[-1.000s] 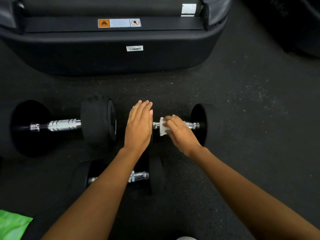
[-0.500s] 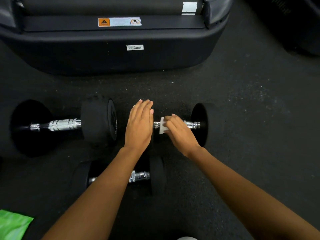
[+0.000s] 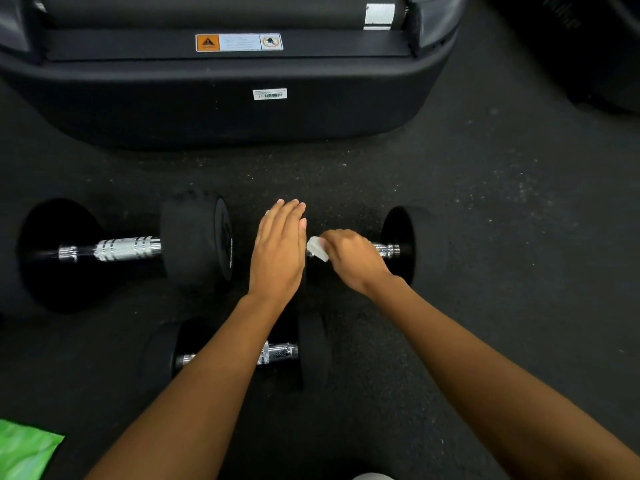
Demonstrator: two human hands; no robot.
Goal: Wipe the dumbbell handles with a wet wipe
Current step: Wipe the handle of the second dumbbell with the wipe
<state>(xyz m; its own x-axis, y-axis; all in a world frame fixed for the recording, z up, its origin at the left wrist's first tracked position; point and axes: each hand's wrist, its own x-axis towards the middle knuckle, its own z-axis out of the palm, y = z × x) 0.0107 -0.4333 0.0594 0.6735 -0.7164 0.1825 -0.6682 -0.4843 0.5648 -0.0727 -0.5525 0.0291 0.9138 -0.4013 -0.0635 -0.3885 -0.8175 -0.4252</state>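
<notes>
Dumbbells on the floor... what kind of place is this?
Most likely a gym: dumbbells lie on a speckled black floor, and a big black machine with a warning sticker, maybe a treadmill, stands behind them.

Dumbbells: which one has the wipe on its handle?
The far-right dumbbell: only there the right hand holds the white wipe against the handle.

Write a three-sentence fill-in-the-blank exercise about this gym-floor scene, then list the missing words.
The right hand presses a small ____ wet wipe onto a chrome dumbbell handle. Altogether ____ black-ended dumbbells lie on the dark rubber floor. The crinkled plastic packet in the bottom-left corner is ____.
Missing words: white, three, green.
</notes>
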